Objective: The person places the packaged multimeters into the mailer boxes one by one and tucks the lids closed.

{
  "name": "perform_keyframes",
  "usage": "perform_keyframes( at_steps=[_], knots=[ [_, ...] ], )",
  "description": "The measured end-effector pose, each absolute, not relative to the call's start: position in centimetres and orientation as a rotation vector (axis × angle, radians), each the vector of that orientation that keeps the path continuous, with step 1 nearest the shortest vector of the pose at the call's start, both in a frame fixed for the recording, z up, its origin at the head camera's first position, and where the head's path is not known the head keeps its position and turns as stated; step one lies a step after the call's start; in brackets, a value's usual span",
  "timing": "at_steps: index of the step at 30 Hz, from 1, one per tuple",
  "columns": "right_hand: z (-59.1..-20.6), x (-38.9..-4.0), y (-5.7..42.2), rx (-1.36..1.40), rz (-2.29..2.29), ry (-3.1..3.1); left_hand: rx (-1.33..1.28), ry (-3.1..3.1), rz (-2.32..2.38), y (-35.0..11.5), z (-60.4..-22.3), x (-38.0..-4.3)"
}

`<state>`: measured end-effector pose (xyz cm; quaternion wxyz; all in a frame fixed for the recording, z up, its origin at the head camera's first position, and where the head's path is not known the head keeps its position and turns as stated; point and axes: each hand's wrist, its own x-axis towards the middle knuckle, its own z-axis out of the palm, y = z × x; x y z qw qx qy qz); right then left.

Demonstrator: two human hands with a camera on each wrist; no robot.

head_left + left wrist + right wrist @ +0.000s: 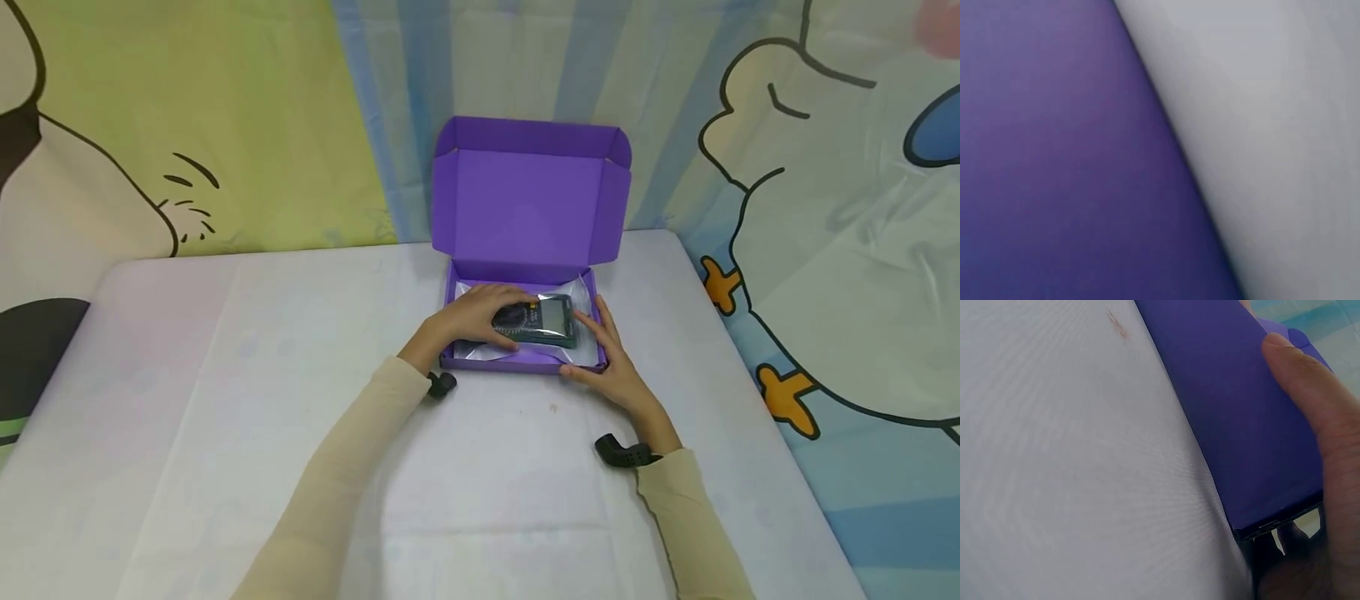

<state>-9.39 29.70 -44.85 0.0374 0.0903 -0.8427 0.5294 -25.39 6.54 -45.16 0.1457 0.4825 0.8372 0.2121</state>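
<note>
Head view shows the left hand (474, 315) gripping the dial end of the digital multimeter (555, 321), which lies inside the open purple mailer box (495, 365), while the right hand (617, 373), apart from it, clasps the box's near right corner, apparently to steady it.

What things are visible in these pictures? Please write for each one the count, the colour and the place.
Box: 1, purple, open on the table.
Multimeter: 1, dark with a grey screen, inside the box.
Plastic wrapping: count unclear, transparent, inside the box.
Small mark: 1, brownish, on the table before the box.
Table: 1, white, under the box.
Cartoon backdrop: count unclear, multicoloured, behind and beside the table.
Wrist devices: 2, black, one per arm.
Sleeves: 2, beige, one per arm.
Left hand: 1, gripping the multimeter.
Right hand: 1, at the box's front right corner.
</note>
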Motion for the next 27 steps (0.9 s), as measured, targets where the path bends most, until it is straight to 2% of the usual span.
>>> perform_keyframes(
  at_steps=[27],
  knots=[
    [-44.62,-9.42,29.53,0.276,1.639,-2.577,1.379,2.465,0.557,6.75,-45.16,-25.18]
  ],
)
